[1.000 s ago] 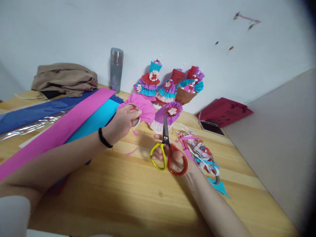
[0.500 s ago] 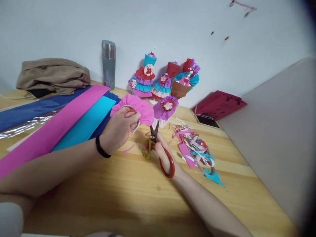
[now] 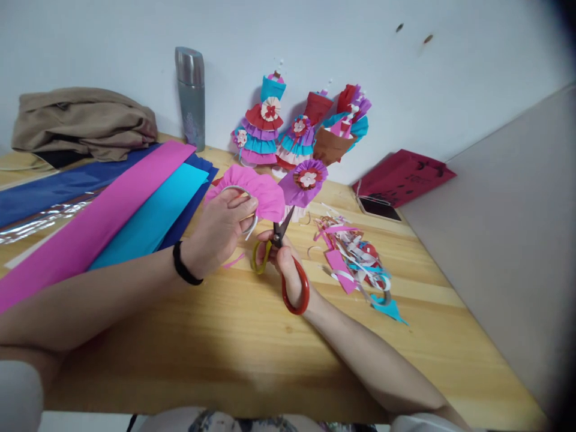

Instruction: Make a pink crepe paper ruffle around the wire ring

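Note:
My left hand (image 3: 220, 225) is closed on a gathered pink crepe paper ruffle (image 3: 266, 191), which fans out above and to the right of the fingers. A narrow white strip (image 3: 253, 228) runs along its inner curve and hangs loose by the fingertips. In my right hand (image 3: 291, 273) are scissors (image 3: 277, 240) with one yellow and one red handle loop, the thumb through the red one. Their dark blades stand apart just under the ruffle's lower right edge; whether they touch the paper I cannot tell.
Ruffled paper dresses (image 3: 263, 129) and a purple paper piece with a flower (image 3: 308, 179) stand behind. Paper scraps (image 3: 355, 252) lie right, near a phone (image 3: 379, 208) and red bag (image 3: 400, 180). Left are pink paper (image 3: 103, 210), blue paper (image 3: 153, 207), a bottle (image 3: 191, 102) and brown cloth (image 3: 85, 120).
The view has tipped downward, so the background sits higher. My right hand and the scissors have shifted slightly left and nearer the ruffle. The left hand keeps its hold.

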Demonstrator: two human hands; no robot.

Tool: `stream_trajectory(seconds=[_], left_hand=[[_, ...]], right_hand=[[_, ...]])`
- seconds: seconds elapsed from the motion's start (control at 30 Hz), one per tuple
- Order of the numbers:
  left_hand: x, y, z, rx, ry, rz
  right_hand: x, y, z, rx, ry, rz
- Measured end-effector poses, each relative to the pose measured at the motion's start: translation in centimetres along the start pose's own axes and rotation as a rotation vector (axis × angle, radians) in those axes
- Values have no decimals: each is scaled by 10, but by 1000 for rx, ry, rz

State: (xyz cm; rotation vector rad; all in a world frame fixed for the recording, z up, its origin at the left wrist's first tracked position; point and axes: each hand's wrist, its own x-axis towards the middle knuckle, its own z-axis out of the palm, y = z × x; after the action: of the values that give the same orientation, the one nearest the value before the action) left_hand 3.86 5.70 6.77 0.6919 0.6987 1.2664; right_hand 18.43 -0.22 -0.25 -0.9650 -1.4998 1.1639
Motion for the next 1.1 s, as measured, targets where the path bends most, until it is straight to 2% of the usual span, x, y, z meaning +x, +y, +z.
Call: stream_trajectory(seconds=[0.3, 1.1], left_hand=[[-2, -5, 1, -19, 27, 3], [-1, -4, 1, 14, 27, -8]], right_hand=[[4, -8, 1, -22, 56, 57], [1, -8, 1, 24, 60, 80]])
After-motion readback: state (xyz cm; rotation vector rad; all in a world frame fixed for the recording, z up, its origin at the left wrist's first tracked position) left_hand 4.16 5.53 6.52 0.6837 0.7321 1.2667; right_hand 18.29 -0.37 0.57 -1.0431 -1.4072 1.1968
